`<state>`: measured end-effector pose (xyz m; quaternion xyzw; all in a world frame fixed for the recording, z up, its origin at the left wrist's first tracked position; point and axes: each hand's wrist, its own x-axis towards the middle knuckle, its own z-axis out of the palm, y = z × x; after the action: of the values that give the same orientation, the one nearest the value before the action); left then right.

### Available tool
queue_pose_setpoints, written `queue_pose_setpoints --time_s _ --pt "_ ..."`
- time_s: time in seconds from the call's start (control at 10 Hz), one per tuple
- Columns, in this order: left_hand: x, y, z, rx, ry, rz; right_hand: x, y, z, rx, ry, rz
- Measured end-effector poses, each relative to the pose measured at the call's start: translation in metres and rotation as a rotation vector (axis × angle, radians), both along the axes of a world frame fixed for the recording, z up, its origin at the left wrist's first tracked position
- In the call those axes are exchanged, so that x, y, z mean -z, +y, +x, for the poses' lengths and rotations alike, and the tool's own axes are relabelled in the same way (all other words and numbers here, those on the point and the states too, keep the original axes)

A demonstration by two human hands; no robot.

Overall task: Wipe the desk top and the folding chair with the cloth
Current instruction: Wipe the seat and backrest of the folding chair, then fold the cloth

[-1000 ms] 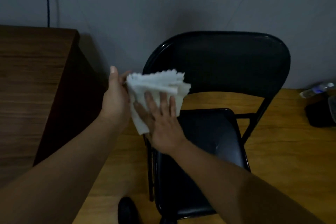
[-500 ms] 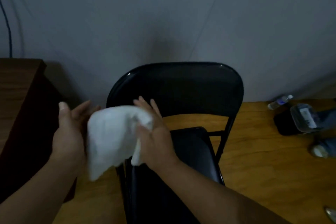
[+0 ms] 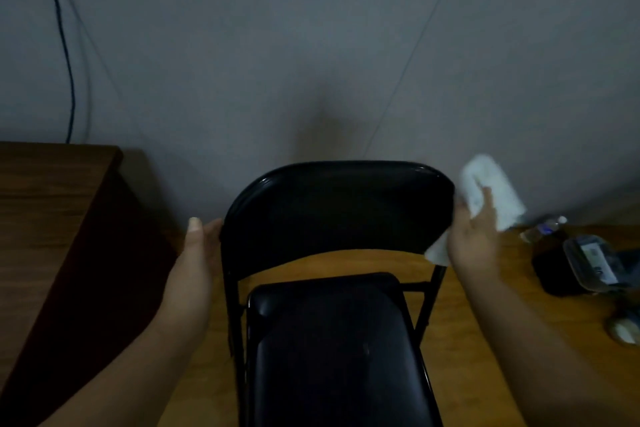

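Observation:
A black folding chair [image 3: 332, 215] stands open in the middle, its backrest facing me and its padded seat below. My left hand [image 3: 199, 246] grips the left edge of the backrest, fingers hidden behind it. At the backrest's right edge, my right hand [image 3: 474, 232] holds the white cloth [image 3: 491, 191], which sticks up above the fingers and hangs out below the palm. The brown wooden desk top [image 3: 45, 198] lies at the left, apart from both hands.
A grey wall rises close behind the chair, with a dark cable [image 3: 65, 55] running down it above the desk. On the wooden floor at the right lie a plastic bottle [image 3: 543, 229], a dark bag [image 3: 557, 270] and a clear container [image 3: 588, 260].
Both hands held the cloth together in front of the chair. Now they have parted: the right hand carried the cloth to the backrest's right edge, the left took hold of the left edge.

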<state>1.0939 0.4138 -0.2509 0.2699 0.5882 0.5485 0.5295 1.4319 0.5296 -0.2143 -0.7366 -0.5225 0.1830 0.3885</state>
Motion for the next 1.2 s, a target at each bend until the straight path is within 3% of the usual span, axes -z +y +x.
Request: queue_pose_setpoints --time_s 0.1,0.2,0.3,0.4,0.5,0.6,0.7,0.8,0.9,1.0,1.2 --pt "-0.003 -0.005 0.004 -0.002 0.033 -0.022 0.032 0.020 -0.056 -0.030 -0.112 -0.028" --pt "-0.005 -0.005 0.005 0.013 0.029 -0.055 0.036 0.005 -0.129 -0.379 -0.439 0.049" --pt "-0.011 -0.003 0.004 -0.001 0.008 -0.072 0.031 -0.018 -0.183 -0.650 -0.516 0.069" --pt "-0.032 -0.008 0.004 -0.023 -0.192 -0.094 0.021 -0.050 -0.206 -0.960 -0.558 0.038" --pt "-0.057 -0.025 -0.003 0.001 -0.572 -0.134 0.005 -0.091 -0.204 -1.168 -0.491 -0.026" --pt "-0.077 -0.049 -0.009 -0.017 -0.680 -0.212 -0.017 -0.130 -0.192 -1.262 -0.504 -0.073" --pt "-0.100 -0.079 -0.007 -0.017 -0.664 -0.311 -0.047 -0.163 -0.176 -1.359 -0.484 -0.165" --pt "-0.130 -0.110 -0.001 -0.003 -0.643 -0.337 -0.081 -0.195 -0.166 -1.102 -0.158 -0.272" --pt "-0.161 -0.137 0.001 0.009 -0.597 -0.326 -0.122 -0.204 -0.165 -0.474 0.298 -0.513" --pt "-0.192 -0.163 -0.005 0.068 -0.590 -0.285 -0.153 -0.218 -0.159 -0.404 0.608 -0.787" --pt "-0.234 -0.208 -0.044 0.077 -0.577 -0.186 -0.207 -0.253 -0.192 -0.542 0.857 -0.790"
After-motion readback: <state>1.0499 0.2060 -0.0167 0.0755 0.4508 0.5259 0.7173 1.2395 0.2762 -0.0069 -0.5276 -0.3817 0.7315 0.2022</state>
